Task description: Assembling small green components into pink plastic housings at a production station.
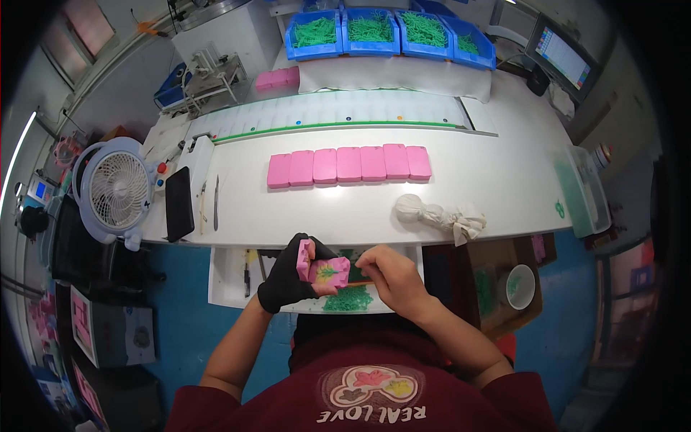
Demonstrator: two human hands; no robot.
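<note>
My left hand [281, 277], in a black glove with bare fingertips, is closed around a pink two-part mould [304, 270] held open above the drawer. A small green branched piece [327, 273] with yellowish marks around it lies in the flatter half. Just right of the mould is my bare right hand [394, 282], its fingers curled into a pinch; whatever is between them cannot be made out. Beneath both hands, the pulled-out white drawer [222, 277] contains a heap of green bits [349, 299]. Several pink moulds [349, 165] stand closed in a row on the table.
A knotted white cloth bundle [439, 214] lies at the table's right front. On the left are a fan [117, 189], a black tablet-like slab [179, 204] and tweezers [216, 203]. Blue bins [371, 47] of green pieces line the back. A white bucket [520, 286] stands low at right.
</note>
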